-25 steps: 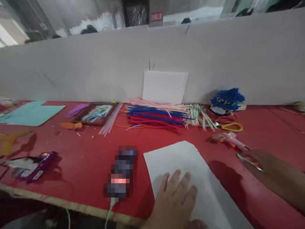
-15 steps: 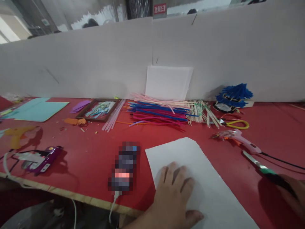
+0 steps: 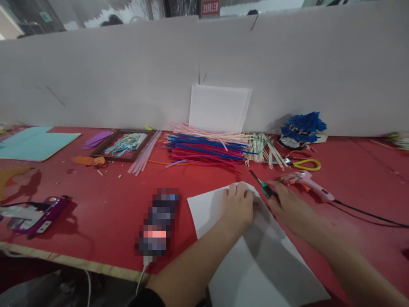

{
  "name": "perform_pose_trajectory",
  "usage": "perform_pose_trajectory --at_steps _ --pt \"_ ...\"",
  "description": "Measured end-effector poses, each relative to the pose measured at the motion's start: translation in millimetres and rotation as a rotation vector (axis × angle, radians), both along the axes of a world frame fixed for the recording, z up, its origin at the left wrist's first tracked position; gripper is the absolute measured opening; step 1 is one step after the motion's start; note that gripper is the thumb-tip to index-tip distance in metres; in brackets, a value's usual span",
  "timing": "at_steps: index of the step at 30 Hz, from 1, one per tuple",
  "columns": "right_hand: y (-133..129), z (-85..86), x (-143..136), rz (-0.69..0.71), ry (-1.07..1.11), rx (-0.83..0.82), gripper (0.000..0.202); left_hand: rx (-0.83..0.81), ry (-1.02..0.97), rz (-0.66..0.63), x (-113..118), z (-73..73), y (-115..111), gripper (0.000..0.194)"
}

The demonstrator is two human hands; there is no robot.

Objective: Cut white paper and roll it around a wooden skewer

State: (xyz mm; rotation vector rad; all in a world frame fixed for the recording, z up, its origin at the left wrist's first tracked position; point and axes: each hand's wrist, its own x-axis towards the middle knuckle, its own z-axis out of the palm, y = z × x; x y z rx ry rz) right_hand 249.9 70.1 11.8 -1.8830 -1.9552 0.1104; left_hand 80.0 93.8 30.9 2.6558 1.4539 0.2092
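My left hand [image 3: 238, 202] is at the far end of a white board [image 3: 255, 264], its fingers curled over the far edge and its fingertips mostly hidden. The board lies on the red table, with its cut corner close to that hand. In my right hand [image 3: 283, 200] is a utility knife [image 3: 263, 186] with a black and green handle, just off the board's right edge. Its blade points away and to the left, clear of the board. A pink glue gun [image 3: 315, 185] lies right of the knife.
Craft sticks [image 3: 207, 147] are piled at the back. Yellow-handled scissors [image 3: 306, 164] and a blue model [image 3: 303, 128] are back right. A phone [image 3: 159, 224] with a cable lies left of the board. A purple power strip [image 3: 44, 217] and a framed tray [image 3: 134, 155] are farther left.
My left hand has slid forward to the board's far end, and its flat fingers have curled. My right hand has brought the knife from the near right to the board's far right edge.
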Motion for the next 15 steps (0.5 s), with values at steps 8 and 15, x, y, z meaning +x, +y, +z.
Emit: perform_pose_trajectory --at_steps 8,15 --pt "9.8 6.2 -7.6 0.059 0.035 -0.081 0.048 0.102 -0.078 0.013 -4.5 -12.4 13.9 0.036" --pt "21.9 7.2 -13.5 0.094 -0.028 -0.122 0.053 0.148 -0.059 -0.015 -8.9 -12.3 30.7 0.036"
